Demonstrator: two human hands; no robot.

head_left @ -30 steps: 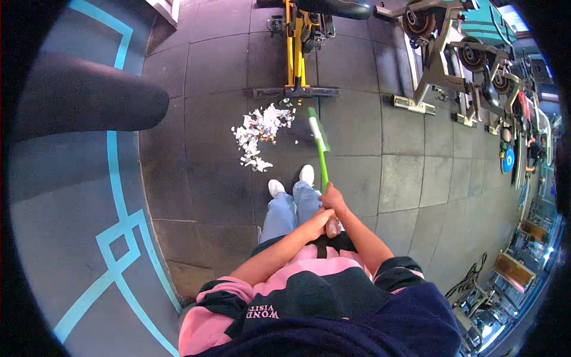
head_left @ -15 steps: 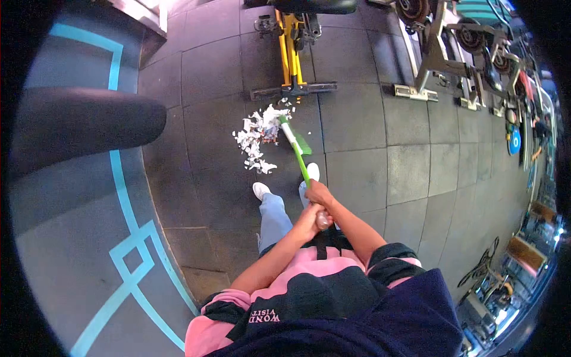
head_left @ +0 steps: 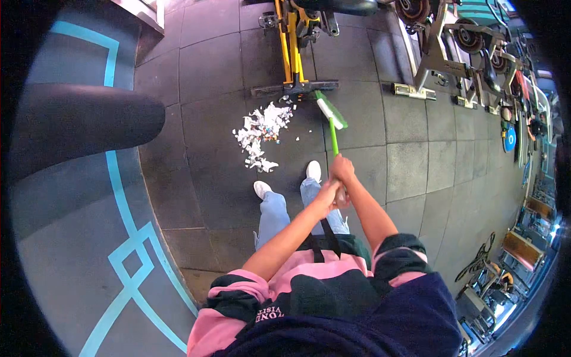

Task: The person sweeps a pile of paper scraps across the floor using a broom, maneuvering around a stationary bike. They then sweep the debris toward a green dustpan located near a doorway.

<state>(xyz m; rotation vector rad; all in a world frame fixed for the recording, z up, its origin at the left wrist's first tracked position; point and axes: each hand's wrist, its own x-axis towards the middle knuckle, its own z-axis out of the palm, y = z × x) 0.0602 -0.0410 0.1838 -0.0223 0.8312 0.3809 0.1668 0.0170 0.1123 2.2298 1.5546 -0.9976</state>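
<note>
A green broom slants away from my body, its white-and-green bristle head near the floor, right of the litter. Higher on the handle, my right hand is wrapped round it. Close behind, my left hand is closed round the handle's end, near my waist. A heap of torn white paper scraps, with a few coloured bits among them, lies on the dark tiled floor in front of my shoes. The broom head is apart from this heap. Smaller crumbs lie by the foot of the yellow exercise bike.
Just ahead stands the yellow exercise bike on a black crossbar foot. More grey exercise bikes line the upper right. A dark padded cylinder juts in from the left wall. Equipment and a coiled cable sit at right.
The broom head has swung right and forward, away from the paper heap to beside the bike's foot. Both hands moved right and forward with the handle. The heap looks nearly the same.
</note>
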